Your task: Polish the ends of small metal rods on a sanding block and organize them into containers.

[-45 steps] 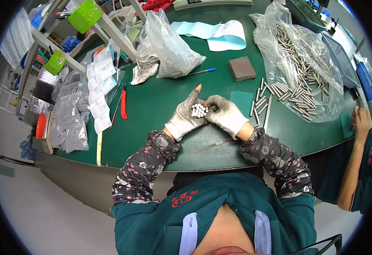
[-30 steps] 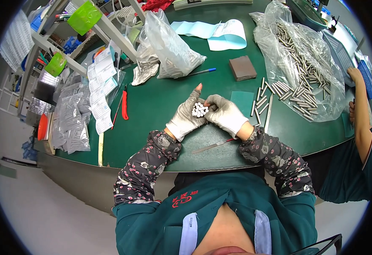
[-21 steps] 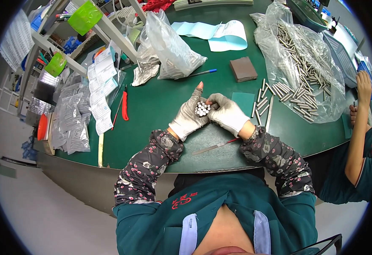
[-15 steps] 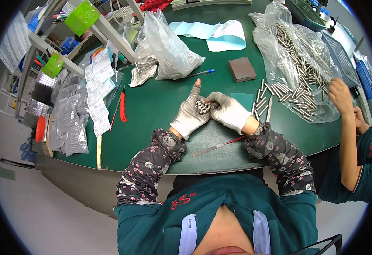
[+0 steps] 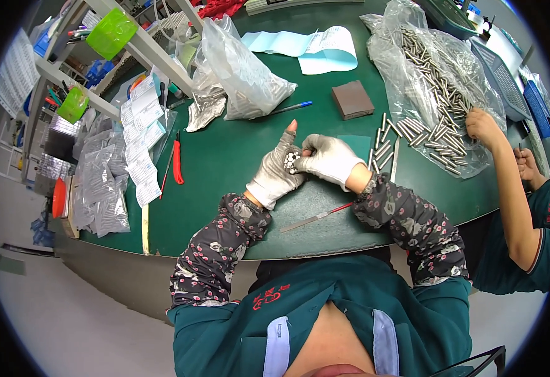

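Note:
My left hand [image 5: 277,171], in a white glove with bare fingertips, is wrapped round a bundle of metal pins [image 5: 291,161]. Their shiny round ends face up, and the thumb points away from me. My right hand [image 5: 331,161], gloved too, is closed against the right side of the bundle. Its fingers cover part of the pins, and their tips are partly hidden. Below the hands a thin flat file [image 5: 305,222] with a red handle lies on the green table [image 5: 225,151]. Loose metal pins [image 5: 382,151] lie just right of my right hand.
A plastic bag [image 5: 385,60] spills many pins [image 5: 441,94] at the right, where a co-worker's hand [image 5: 485,127] reaches in. A brown block [image 5: 353,100] and a blue pen [image 5: 292,107] lie beyond my hands. Red-handled pliers [image 5: 177,162], paper slips [image 5: 142,144] and bagged pins [image 5: 102,182] are at left.
My right hand has shifted slightly left and up over the bundle, covering more of the pin ends. The co-worker's hand has moved left into the pile. The whole view has shifted slightly.

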Available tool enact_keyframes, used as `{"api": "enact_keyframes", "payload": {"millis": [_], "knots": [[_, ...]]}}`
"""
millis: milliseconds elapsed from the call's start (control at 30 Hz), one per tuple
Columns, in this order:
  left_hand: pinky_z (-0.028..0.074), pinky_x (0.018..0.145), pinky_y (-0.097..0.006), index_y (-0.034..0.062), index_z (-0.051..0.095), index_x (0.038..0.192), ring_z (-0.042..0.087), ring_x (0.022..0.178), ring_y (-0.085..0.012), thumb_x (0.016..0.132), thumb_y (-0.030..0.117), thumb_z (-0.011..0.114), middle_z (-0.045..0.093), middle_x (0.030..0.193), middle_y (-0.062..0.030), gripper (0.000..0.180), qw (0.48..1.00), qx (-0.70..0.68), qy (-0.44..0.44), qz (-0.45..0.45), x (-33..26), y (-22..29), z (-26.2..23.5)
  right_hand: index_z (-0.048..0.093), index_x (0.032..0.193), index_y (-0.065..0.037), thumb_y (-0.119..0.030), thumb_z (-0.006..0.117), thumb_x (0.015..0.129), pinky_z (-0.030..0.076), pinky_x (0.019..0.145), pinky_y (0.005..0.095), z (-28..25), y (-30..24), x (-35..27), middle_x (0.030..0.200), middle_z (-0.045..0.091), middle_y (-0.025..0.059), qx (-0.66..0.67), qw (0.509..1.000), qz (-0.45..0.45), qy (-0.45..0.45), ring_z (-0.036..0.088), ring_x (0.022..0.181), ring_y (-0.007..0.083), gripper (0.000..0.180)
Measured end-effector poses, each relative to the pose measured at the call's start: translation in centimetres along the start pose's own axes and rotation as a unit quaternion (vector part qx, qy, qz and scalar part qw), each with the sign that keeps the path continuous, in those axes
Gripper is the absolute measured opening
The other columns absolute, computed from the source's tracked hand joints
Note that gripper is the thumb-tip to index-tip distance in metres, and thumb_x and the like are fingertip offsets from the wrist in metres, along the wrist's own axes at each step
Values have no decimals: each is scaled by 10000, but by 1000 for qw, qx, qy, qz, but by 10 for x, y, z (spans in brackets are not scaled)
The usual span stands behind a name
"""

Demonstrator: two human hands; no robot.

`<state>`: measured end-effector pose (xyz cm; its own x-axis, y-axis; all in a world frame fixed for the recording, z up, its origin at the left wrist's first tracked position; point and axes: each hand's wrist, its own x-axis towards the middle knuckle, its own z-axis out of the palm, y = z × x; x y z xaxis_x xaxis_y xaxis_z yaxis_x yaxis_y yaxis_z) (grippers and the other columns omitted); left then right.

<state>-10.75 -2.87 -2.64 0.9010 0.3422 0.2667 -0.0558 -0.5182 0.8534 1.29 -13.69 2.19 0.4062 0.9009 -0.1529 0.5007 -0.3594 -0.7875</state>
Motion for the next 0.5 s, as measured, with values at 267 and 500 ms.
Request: {"api": "enact_keyframes", "payload": {"millis": [267,500], "knots": [[485,693,-259,182,102,1393,592,710,-159,609,7,640,595,776,-28,967,999,13,25,-20,-2,7,-4,481,1148,-85,-437,631,678,440,762,396,-63,-10,19,1000,558,124,-330,909,-23,253,531,971,285,606],[469,706,-226,164,41,1397,569,727,-105,586,-34,642,591,798,-20,1029,998,3,16,-54,2,11,-2,453,1197,-157,-389,577,715,383,862,419,-62,33,48,1123,498,162,-403,880,95,233,467,1078,298,549]]}}
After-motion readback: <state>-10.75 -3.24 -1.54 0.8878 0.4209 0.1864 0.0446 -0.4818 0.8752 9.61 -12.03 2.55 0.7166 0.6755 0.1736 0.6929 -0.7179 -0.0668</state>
